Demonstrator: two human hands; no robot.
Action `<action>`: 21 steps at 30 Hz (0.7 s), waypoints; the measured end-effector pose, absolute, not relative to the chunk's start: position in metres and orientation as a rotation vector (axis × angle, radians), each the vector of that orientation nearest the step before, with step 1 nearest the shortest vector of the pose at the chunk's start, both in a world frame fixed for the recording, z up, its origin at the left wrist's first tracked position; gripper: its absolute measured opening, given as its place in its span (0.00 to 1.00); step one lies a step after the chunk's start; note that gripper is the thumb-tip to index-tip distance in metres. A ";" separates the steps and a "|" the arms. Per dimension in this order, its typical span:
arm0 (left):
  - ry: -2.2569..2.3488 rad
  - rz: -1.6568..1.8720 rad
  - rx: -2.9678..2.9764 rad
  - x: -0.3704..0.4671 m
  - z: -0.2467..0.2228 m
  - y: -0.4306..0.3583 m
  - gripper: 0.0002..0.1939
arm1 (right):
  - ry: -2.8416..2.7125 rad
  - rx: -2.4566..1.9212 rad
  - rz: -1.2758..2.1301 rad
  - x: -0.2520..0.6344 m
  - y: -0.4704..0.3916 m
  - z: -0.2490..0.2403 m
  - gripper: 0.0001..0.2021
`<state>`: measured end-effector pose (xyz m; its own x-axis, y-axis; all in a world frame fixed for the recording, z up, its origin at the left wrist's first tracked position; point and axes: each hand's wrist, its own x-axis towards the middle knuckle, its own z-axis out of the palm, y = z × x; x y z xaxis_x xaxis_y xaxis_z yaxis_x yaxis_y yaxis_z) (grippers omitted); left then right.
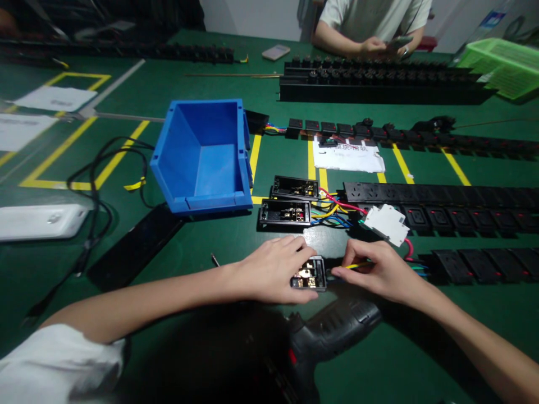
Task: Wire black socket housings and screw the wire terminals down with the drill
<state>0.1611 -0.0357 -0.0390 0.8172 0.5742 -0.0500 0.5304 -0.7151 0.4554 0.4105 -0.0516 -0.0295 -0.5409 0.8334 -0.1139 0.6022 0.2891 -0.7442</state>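
My left hand (273,270) lies over a small black terminal box (320,273) with brass contacts inside, its fingers wrapped round the box's left part. Just right of the box, my right hand (374,269) pinches a yellow wire (357,265) between thumb and forefinger. The hidden end of that wire cannot be made out. Beyond my hands sit two similar open black boxes (286,214) with coloured wires running right. A white breaker (386,223) with red wires rests above my right hand. Below my hands lies a black power tool (337,328).
A blue bin (217,168) stands left of centre, near a dark phone (135,247) and a black cable (95,196). Long black socket strips (442,196) fill the right side. Across the green table, a person holds a phone (399,42) beside a green basket (501,64).
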 end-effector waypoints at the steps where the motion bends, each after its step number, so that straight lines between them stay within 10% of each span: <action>1: 0.823 0.130 2.544 0.161 -0.039 -0.036 0.29 | -2.280 -1.308 1.096 0.411 -0.051 -0.029 0.17; 21: 0.806 0.159 2.586 0.161 -0.038 -0.037 0.25 | -2.351 -1.318 1.410 0.404 -0.049 -0.040 0.17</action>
